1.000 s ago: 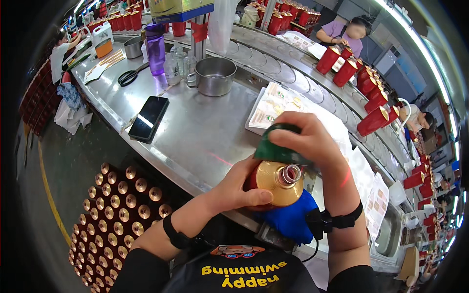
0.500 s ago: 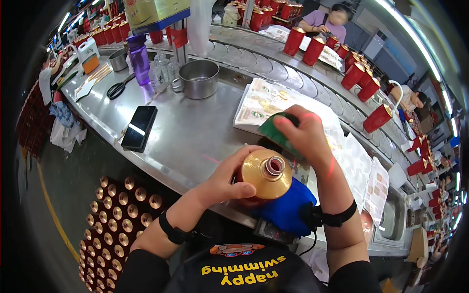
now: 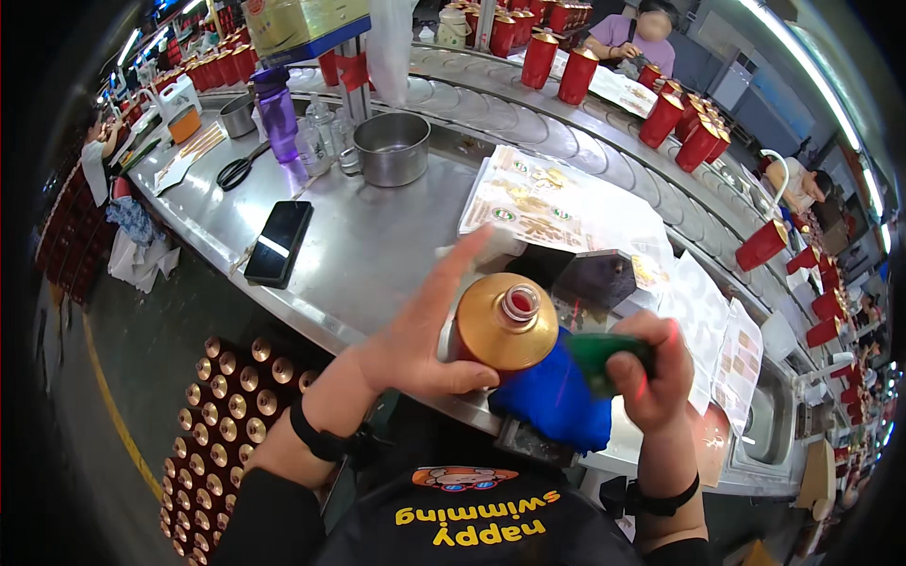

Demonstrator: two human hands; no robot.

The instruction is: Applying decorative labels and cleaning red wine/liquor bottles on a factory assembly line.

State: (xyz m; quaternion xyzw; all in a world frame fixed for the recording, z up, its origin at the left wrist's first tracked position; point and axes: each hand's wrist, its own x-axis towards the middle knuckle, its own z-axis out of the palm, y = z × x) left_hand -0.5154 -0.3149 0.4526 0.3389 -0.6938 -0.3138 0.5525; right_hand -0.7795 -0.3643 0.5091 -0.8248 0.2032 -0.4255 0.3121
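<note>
Near edge of metal table (image 3: 363, 250): L hand (image 3: 425, 344), fingers spread in a wide open C round left side of gold-topped red btl (image 3: 510, 330), thumb by its near side; can't tell if they touch. R hand (image 3: 661, 373), fingers pinched on green pad (image 3: 602, 358), right of btl & apart from it. Blue cloth (image 3: 557, 406) betw. them, same edge. Farther: phone (image 3: 278, 243) nr. that edge, to L; printed sheets (image 3: 557, 203) beyond btl; metal pot (image 3: 392, 156) nr. far edge.
</note>
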